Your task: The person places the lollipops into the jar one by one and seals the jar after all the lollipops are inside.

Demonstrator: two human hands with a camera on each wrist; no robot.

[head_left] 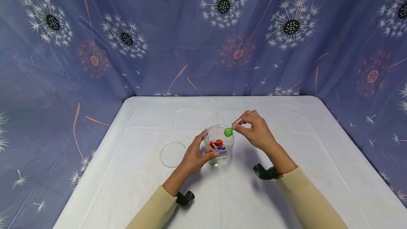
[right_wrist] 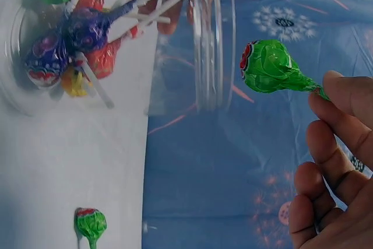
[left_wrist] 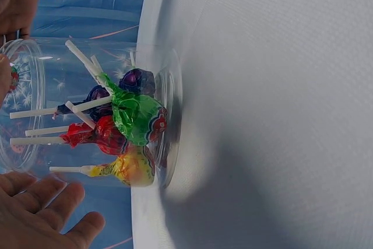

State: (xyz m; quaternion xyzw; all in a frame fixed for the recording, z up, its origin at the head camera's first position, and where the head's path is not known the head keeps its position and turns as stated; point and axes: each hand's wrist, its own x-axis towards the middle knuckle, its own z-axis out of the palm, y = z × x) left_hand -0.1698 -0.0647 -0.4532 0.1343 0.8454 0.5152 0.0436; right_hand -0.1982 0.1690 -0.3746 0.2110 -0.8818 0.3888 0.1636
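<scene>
Ctr: your L hand (head_left: 194, 155) grips jar (head_left: 227, 157), R hand (head_left: 257, 130) pinches green pop (head_left: 228, 132); several other pops (head_left: 217, 144) in, lid (head_left: 171, 154) (ctr-left) prob. last.

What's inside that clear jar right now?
The clear jar holds wrapped lollipops in green, red, yellow and purple. They overlap, covering parts of one another, so I can't give an exact count. The green lollipop in the right hand is outside.

Lollipops (left_wrist: 140, 115) in jar (head_left: 226, 157) (lid (head_left: 173, 154) left)
</scene>
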